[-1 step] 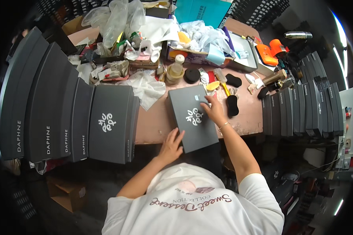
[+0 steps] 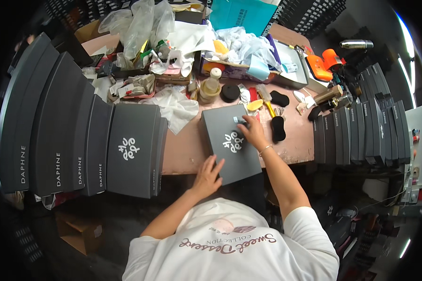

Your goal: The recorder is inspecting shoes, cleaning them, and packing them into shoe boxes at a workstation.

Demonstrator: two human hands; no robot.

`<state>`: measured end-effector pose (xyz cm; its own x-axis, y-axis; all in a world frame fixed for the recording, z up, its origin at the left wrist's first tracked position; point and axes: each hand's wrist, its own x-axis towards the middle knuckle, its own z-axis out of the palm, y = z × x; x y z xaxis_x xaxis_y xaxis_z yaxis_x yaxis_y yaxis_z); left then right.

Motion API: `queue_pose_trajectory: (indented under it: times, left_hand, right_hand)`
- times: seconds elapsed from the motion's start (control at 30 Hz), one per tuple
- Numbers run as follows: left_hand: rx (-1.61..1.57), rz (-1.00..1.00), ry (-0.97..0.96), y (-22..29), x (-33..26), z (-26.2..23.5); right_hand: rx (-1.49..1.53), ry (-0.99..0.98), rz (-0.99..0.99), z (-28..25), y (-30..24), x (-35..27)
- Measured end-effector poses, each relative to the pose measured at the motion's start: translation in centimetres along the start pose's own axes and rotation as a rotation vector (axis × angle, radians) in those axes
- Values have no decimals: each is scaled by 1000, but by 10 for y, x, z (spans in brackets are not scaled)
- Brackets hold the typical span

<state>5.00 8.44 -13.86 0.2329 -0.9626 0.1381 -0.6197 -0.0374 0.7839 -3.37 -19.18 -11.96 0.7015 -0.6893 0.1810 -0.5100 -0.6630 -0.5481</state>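
A dark grey shoe box [image 2: 220, 159] with white lettering lies closed and slightly turned at the table's near edge. A small pale label [image 2: 236, 120] sits on the upper part of its lid. My right hand [image 2: 255, 134] rests on the lid, fingertips at the label, fingers bent and a little apart. At the box's near left edge, my left hand [image 2: 206, 178] touches its side with fingers spread. Beyond the box are a pump bottle [image 2: 210, 88], a round black tin [image 2: 229, 93], a yellow-handled brush [image 2: 269, 104], a yellow sponge [image 2: 255, 105] and a black oval pad [image 2: 278, 128].
Stacks of grey shoe boxes stand to the left [image 2: 133, 126] and right [image 2: 356, 131]. A white cloth [image 2: 176, 107] lies left of the bottle. Behind are an open carton [image 2: 229, 70] of crumpled plastic, an orange tape dispenser [image 2: 320, 68] and a turquoise bag [image 2: 241, 16].
My right hand has shifted slightly to the left over the label. The whole view has moved a little; the box stays in place between my hands.
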Motion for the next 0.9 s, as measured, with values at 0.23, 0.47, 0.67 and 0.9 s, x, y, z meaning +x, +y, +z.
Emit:
queue_pose_trajectory:
  times: [0.23,0.47,0.67,0.9]
  left_hand:
    - [122,-27,-90,1,-2,23]
    - [168,-42,-85,5,6,16]
    - [181,-43,-11,10,37,22]
    - [136,-36,-148,-5,43,21]
  right_hand:
    - [-462,-244,-143,25,-13,34]
    - [104,-113,271,13,14,37]
    - [1353,132,916,-45,93,-74]
    - [988,710,1472,-78,231,-295]
